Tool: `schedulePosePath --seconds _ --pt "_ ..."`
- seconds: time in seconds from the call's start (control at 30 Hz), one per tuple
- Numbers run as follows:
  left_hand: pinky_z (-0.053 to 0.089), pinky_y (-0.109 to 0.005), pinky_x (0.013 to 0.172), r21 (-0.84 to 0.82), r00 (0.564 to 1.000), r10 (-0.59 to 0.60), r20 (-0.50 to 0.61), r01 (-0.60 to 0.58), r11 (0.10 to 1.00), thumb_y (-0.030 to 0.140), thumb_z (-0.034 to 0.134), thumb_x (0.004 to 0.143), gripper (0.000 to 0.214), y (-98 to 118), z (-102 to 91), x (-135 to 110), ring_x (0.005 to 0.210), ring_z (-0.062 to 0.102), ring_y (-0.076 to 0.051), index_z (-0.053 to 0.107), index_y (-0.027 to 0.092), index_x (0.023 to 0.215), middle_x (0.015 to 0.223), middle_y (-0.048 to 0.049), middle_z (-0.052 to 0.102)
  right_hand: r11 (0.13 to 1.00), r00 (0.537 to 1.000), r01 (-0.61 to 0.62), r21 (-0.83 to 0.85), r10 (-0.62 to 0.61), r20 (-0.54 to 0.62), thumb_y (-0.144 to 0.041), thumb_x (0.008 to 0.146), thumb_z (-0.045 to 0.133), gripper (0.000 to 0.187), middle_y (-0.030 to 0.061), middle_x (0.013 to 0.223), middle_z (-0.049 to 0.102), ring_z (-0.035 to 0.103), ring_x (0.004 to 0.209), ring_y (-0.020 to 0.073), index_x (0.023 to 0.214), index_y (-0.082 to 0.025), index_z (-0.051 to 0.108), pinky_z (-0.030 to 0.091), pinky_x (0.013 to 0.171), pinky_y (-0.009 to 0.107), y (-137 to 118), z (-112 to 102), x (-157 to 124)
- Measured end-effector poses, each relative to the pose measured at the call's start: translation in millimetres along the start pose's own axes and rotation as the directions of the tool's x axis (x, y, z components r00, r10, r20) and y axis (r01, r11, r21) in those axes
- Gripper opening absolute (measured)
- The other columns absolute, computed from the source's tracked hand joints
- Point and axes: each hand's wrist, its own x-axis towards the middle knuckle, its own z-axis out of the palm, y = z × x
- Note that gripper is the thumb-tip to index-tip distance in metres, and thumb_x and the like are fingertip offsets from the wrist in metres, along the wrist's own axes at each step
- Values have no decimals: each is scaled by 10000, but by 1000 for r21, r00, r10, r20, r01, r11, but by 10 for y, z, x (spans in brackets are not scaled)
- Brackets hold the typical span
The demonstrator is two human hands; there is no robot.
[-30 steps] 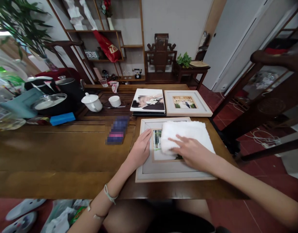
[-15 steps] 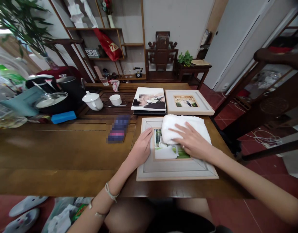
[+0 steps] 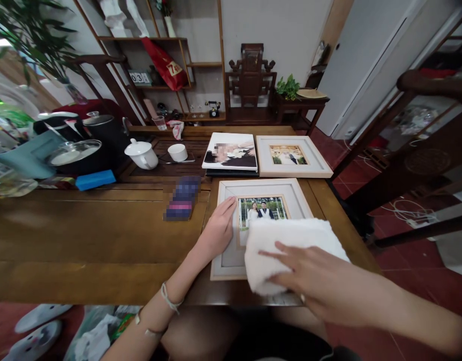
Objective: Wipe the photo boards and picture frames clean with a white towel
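A pale picture frame (image 3: 231, 263) lies flat on the wooden table in front of me, with a photo (image 3: 263, 208) of two people outdoors set in it. My left hand (image 3: 218, 228) holds the frame by its left side, fingers together and reaching onto the inner mat. My right hand (image 3: 309, 271) is over a folded white towel (image 3: 291, 231) and grips it, fingers partly spread on top. The towel covers the frame's lower right part and hangs past its near and right edges. My right thumb is hidden.
Behind lie a second picture frame (image 3: 313, 155) and a photo album (image 3: 231, 150). Left of the frame is a blurred-out dark blue object (image 3: 182, 198). Farther left stand a white lidded cup (image 3: 141, 154), a small white cup (image 3: 177, 152), a blue block (image 3: 95, 179) and a glass-lidded pot (image 3: 76, 155).
My right hand has moved the towel toward me, from the frame's upper right to its lower right. More of the photo's upper part shows. My left hand stays in place.
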Motion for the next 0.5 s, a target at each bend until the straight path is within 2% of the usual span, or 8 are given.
schedulePosePath --seconds 0.07,0.17,0.23,0.33,0.43,0.5 --pt "338 -490 1158 -6 1000 -2 4 2 1000 126 297 971 466 4 -5 2 1398 378 -263 449 82 1409 1463 -194 452 997 998 59 57 -59 -11 -80 753 555 561 19 1513 399 413 1347 345 1265 -306 601 507 968 476 -140 26 -87" --pt "342 -501 1154 -14 1000 5 5 -4 1000 130 301 970 472 2 -9 2 1399 376 -261 439 112 1421 1465 -177 455 994 996 70 88 -65 -54 -76 759 552 522 14 1533 366 305 1407 340 1227 -298 628 362 1098 555 -108 178 -42" --pt "339 -503 1155 -15 1000 6 8 -6 1000 130 300 970 476 -1 -10 1 1402 372 -259 431 120 1427 1470 -173 449 999 995 18 48 -14 -98 -24 737 531 549 31 1543 347 247 1427 351 1211 -278 642 278 1120 612 51 296 62" --pt "331 -497 1160 -15 1000 -3 10 3 1000 130 294 972 475 -2 -11 -3 1404 369 -258 434 105 1425 1471 -180 447 995 983 -79 -67 67 -170 36 700 508 578 77 1536 357 229 1427 376 1194 -226 655 226 1112 658 399 384 231" --pt "328 -489 1162 -15 1000 -12 11 12 1000 131 295 972 472 -1 -7 -8 1404 370 -256 441 94 1419 1466 -186 451 965 948 -200 -166 148 -280 61 697 492 606 113 1525 371 241 1425 371 1234 -185 624 239 1113 635 727 350 379" --pt "330 -490 1161 -16 1000 -9 1 9 1000 131 295 973 471 -4 -1 -10 1403 372 -256 440 91 1419 1467 -188 450 940 923 -274 -206 197 -330 70 699 484 630 126 1521 374 260 1414 385 1268 -173 600 269 1102 623 843 308 468"
